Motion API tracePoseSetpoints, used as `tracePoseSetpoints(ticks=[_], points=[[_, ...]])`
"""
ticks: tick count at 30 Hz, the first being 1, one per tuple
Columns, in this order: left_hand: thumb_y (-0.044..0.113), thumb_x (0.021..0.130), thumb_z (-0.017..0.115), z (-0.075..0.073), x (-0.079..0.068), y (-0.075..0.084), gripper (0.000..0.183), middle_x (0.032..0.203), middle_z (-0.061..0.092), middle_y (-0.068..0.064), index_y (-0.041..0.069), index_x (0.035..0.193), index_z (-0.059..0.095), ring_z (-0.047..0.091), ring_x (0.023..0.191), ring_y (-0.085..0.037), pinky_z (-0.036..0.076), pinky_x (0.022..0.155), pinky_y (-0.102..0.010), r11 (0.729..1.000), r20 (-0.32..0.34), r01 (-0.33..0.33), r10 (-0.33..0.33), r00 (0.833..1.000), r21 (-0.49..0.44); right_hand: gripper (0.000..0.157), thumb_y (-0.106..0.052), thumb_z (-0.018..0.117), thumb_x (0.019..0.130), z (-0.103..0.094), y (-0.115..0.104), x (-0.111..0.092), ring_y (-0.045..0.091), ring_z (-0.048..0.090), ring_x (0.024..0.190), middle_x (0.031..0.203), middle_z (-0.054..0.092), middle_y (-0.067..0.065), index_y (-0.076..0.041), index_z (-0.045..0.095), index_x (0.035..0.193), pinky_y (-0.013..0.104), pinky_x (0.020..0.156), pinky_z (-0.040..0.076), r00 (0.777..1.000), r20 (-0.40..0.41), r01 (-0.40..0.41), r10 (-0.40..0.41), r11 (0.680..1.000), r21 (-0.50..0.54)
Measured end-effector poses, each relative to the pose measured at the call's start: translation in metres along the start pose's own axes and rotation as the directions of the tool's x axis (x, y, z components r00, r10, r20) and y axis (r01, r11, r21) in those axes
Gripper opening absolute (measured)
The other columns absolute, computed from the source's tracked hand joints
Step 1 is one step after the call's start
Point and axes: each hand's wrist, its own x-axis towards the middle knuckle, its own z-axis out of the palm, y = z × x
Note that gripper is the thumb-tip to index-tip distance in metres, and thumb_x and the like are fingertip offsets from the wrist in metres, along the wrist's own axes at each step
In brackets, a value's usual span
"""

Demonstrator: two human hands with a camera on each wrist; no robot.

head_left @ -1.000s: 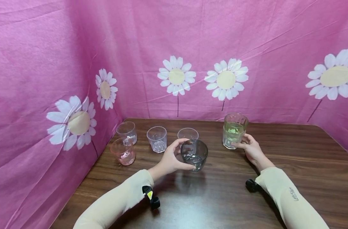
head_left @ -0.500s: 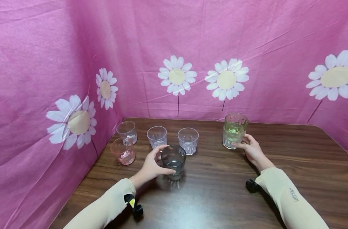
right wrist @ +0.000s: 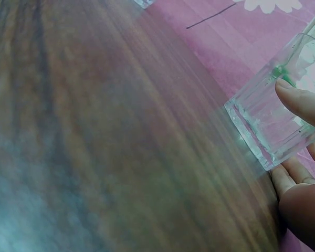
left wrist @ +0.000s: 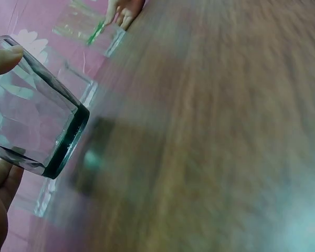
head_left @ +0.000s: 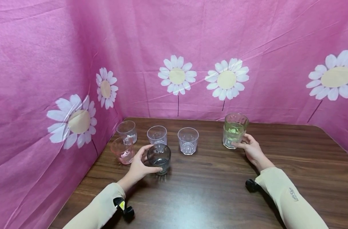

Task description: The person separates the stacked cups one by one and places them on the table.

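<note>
My left hand (head_left: 139, 168) grips a dark grey tumbler (head_left: 159, 156), thumb at the front and fingers round the far side. Its thick base (left wrist: 68, 142) stands off from its dark reflection on the wood in the left wrist view. Behind it, partly hidden, is a clear tumbler (head_left: 157, 133). My right hand (head_left: 254, 152) holds the lower part of another clear tumbler (head_left: 227, 142), which stands on the table with a green tumbler (head_left: 236, 122) nested inside. Thumb and fingers (right wrist: 304, 102) lie on either side of the clear wall in the right wrist view.
A pink tumbler (head_left: 123, 151) stands at the left, before a clear tumbler (head_left: 126, 130). One more clear tumbler (head_left: 188, 141) is right of the dark one. Behind the brown wooden table (head_left: 219, 190) hangs a pink cloth (head_left: 139, 63) with daisies.
My left hand has carried the dark grey tumbler leftward, from in front of the right-hand clear tumbler to in front of the middle one. The right hand has stayed in place.
</note>
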Motion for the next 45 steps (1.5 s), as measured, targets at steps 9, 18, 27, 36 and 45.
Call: tracePoseSetpoints(ticks=[9,18,27,36,45], points=[[-0.020,0.058,0.084,-0.009,-0.003,-0.009,0.085,0.127,0.056,-0.032,-0.009,0.134,0.046,0.065,0.106,-0.024,0.054,0.090,-0.025,0.998,-0.065,-0.014,0.010,0.998,-0.060,0.045,0.005,0.071,0.087,0.000,0.000,0.000,-0.003,0.053,0.100,0.100,0.063,-0.023,-0.028,0.052,0.111,0.012,0.091,0.035,1.000,-0.005,0.002,-0.002,1.000,-0.008],[-0.019,0.064,0.083,-0.011,-0.007,-0.012,0.086,0.135,0.052,-0.030,-0.008,0.139,0.043,0.062,0.113,-0.033,0.053,0.092,-0.023,0.997,-0.051,-0.008,0.004,0.999,-0.076,0.046,0.005,0.071,0.088,0.000,-0.001,0.000,-0.004,0.055,0.100,0.101,0.064,-0.023,-0.029,0.053,0.112,0.013,0.091,0.036,1.000,0.009,-0.001,0.001,1.000,0.004],[-0.016,0.062,0.085,-0.010,-0.009,-0.010,0.090,0.139,0.047,-0.033,-0.009,0.140,0.040,0.062,0.115,-0.020,0.053,0.092,-0.023,0.995,-0.057,-0.044,0.039,0.998,-0.089,0.046,0.006,0.069,0.089,0.000,0.000,0.000,-0.004,0.053,0.102,0.102,0.063,-0.024,-0.030,0.053,0.113,0.013,0.095,0.034,1.000,0.013,-0.003,0.003,1.000,0.008],[-0.019,0.057,0.086,-0.012,-0.002,0.005,0.099,0.143,0.045,-0.032,-0.011,0.143,0.035,0.048,0.131,-0.008,0.038,0.109,-0.021,0.971,-0.115,-0.237,0.236,0.965,0.002,0.046,0.007,0.068,0.089,0.000,0.001,0.001,-0.003,0.054,0.102,0.101,0.064,-0.023,-0.030,0.054,0.112,0.013,0.093,0.034,1.000,0.005,0.008,-0.008,1.000,0.013],[-0.021,0.056,0.085,-0.004,0.023,0.042,0.107,0.145,0.042,-0.031,-0.008,0.147,0.031,0.041,0.137,-0.030,0.033,0.115,-0.031,0.940,-0.093,-0.342,0.342,0.935,0.020,0.044,0.002,0.072,0.088,0.000,-0.001,-0.001,-0.005,0.053,0.102,0.101,0.062,-0.025,-0.027,0.050,0.113,0.012,0.091,0.037,1.000,-0.001,0.001,-0.001,1.000,-0.026]])
